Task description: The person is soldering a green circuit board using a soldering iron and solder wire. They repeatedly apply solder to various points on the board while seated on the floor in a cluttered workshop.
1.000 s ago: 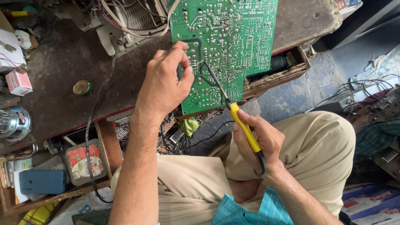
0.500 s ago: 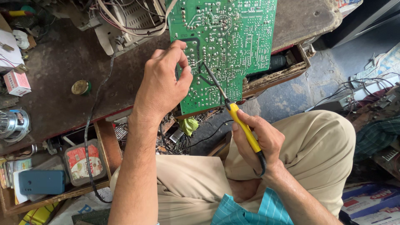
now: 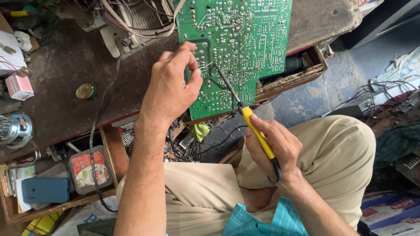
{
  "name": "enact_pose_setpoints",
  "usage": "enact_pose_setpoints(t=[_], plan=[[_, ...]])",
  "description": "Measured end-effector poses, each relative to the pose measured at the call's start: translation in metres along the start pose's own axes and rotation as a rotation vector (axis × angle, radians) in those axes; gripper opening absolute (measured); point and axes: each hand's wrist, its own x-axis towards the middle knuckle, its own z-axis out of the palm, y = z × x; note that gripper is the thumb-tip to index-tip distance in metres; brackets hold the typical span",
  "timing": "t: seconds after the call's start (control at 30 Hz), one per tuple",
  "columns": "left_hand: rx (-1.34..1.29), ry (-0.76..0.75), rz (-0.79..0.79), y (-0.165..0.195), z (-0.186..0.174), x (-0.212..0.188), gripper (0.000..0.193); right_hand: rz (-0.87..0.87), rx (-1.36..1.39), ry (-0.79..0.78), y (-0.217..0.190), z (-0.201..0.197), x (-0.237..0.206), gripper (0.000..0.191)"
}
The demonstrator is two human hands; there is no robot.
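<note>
A green circuit board (image 3: 245,39) stands solder side up against the dark workbench (image 3: 65,70). My left hand (image 3: 173,87) rests on its left part and pinches a thin solder wire (image 3: 209,66) between thumb and forefinger. My right hand (image 3: 273,146) grips a yellow-handled soldering iron (image 3: 256,131). Its dark tip points up and left, meeting the board right beside the wire's end. My legs in tan trousers lie below the bench.
A small round tin (image 3: 85,91) lies on the bench. A metal speaker part (image 3: 15,130) and a small box (image 3: 18,86) sit at the left edge. An open drawer holds a blue phone (image 3: 46,190) and a plastic container (image 3: 89,168). Cables lie on the floor at right.
Both hands hold their places at the board; the iron tip and the wire stay at the same spot. The view has barely shifted.
</note>
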Motion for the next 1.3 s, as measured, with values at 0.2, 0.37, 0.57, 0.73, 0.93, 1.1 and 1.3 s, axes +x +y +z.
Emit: enact_pose_setpoints(t=[0.2, 0.37, 0.57, 0.73, 0.93, 1.1, 1.3], plan=[[-0.016, -0.060, -0.099, 0.002, -0.002, 0.001, 0.019, 0.316, 0.469, 0.223, 0.041, 0.002, -0.033, 0.023], [-0.011, -0.007, -0.026, -0.001, 0.002, 0.002, 0.010, 0.417, 0.703, 0.311, 0.064, -0.009, -0.041, 0.028], [0.000, -0.004, -0.016, -0.002, 0.003, 0.000, 0.012, 0.680, 1.152, 0.062, 0.060, -0.042, 0.004, 0.042], [-0.006, 0.001, -0.016, 0.000, 0.001, -0.001, 0.012, 0.726, 1.024, 0.001, 0.052, -0.044, 0.015, 0.034], [-0.011, 0.001, -0.012, 0.001, 0.002, 0.002, 0.012, 0.605, 0.242, -0.030, 0.052, -0.014, -0.012, 0.041], [0.002, 0.025, 0.026, -0.002, 0.003, -0.001, 0.011, 0.491, 0.133, -0.029, 0.054, -0.003, -0.024, 0.038], [-0.017, -0.021, -0.048, -0.004, 0.006, -0.001, 0.009, 0.431, 0.091, -0.043, 0.055, 0.002, -0.022, 0.033]])
